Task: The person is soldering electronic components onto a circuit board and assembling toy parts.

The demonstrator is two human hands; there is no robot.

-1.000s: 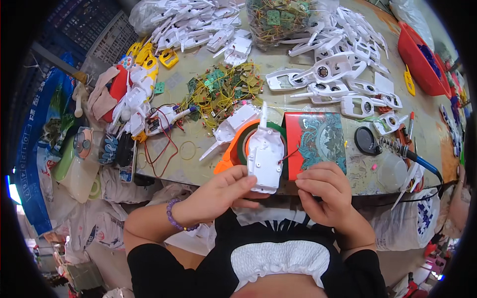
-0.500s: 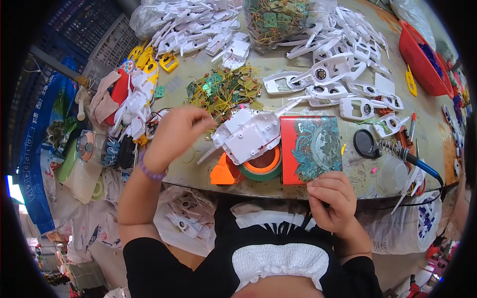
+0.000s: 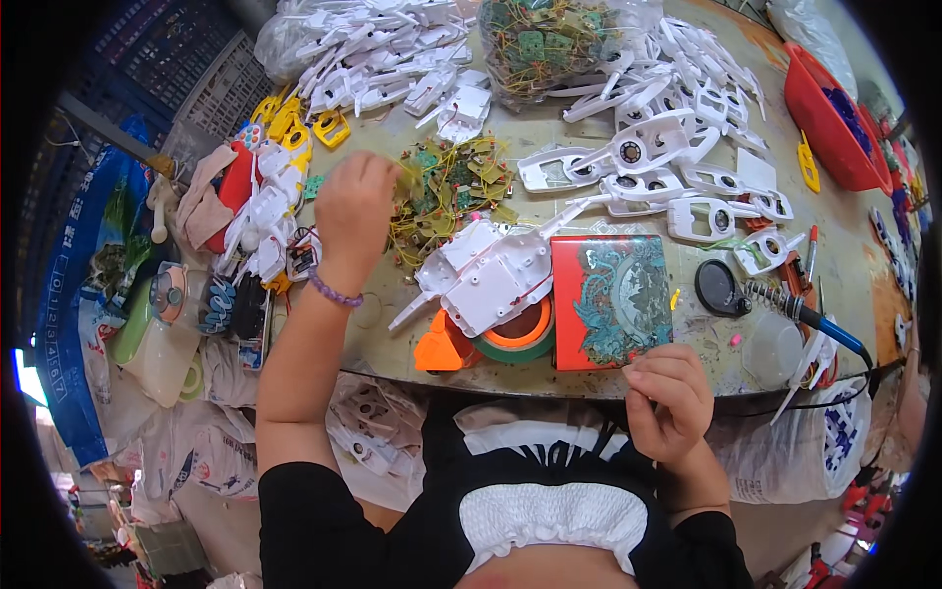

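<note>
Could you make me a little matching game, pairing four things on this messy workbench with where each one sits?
Things:
1. left hand
2. right hand
3. white plastic shell
4. red tub

Places:
A. far right of the table, holding blue bits
B. lying on the tape rolls, beside the red tin
C. stretched out over the pile of small green circuit boards
D. curled at the near table edge, just below the red tin

Pairs: 1-C, 2-D, 3-B, 4-A
</note>
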